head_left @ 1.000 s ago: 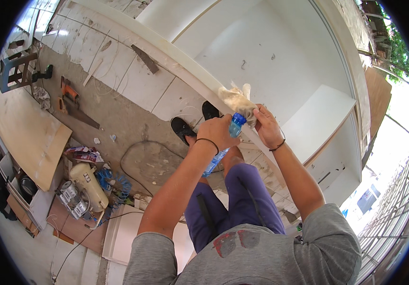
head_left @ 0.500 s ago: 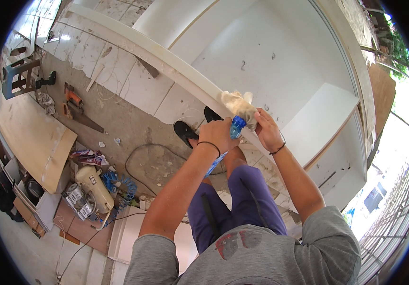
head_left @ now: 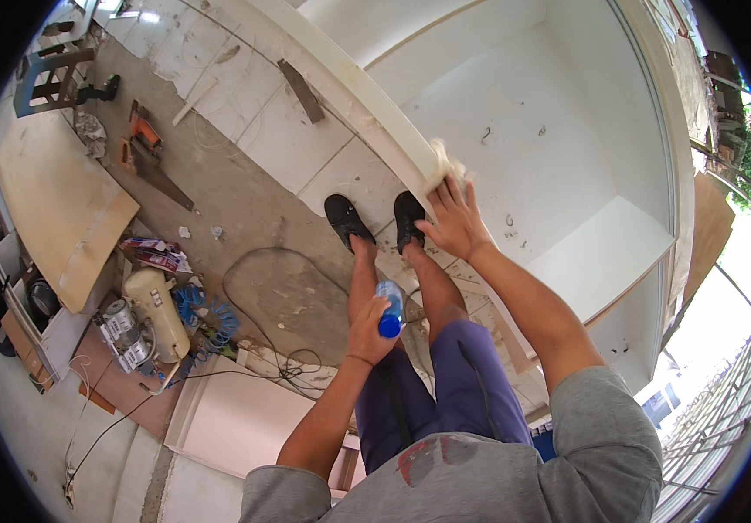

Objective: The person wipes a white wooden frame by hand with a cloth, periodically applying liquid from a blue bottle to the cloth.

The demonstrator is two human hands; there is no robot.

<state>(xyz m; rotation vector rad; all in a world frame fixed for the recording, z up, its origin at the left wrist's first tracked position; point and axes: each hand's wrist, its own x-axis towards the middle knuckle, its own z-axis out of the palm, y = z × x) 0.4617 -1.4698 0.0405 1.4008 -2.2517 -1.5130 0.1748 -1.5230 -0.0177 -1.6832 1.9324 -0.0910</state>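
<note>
My left hand [head_left: 368, 336] is wrapped round a clear plastic bottle [head_left: 389, 301] with a blue cap, held low in front of my thighs with the cap toward me. My right hand [head_left: 460, 220] presses a cream cloth [head_left: 442, 166] against the white front edge [head_left: 410, 144] of a large cabinet. The fingers reach over the cloth, and part of it bunches up beyond them. Behind that edge lies the white inside [head_left: 515, 131] of the cabinet, with a few dark smudges on its panel.
On the left are a hand saw [head_left: 162, 181], an orange power tool [head_left: 143, 131], a cream air compressor [head_left: 159, 314] with a coiled blue hose [head_left: 210, 315], and a plywood sheet [head_left: 57, 205]. A black cable [head_left: 292, 253] loops across the floor near my shoes. A blue stool [head_left: 51, 80] stands farther off.
My left hand has drawn the bottle away from the cloth, down toward my thighs, and its cap now points toward me. My right hand has moved the cloth onto the cabinet's front edge.
</note>
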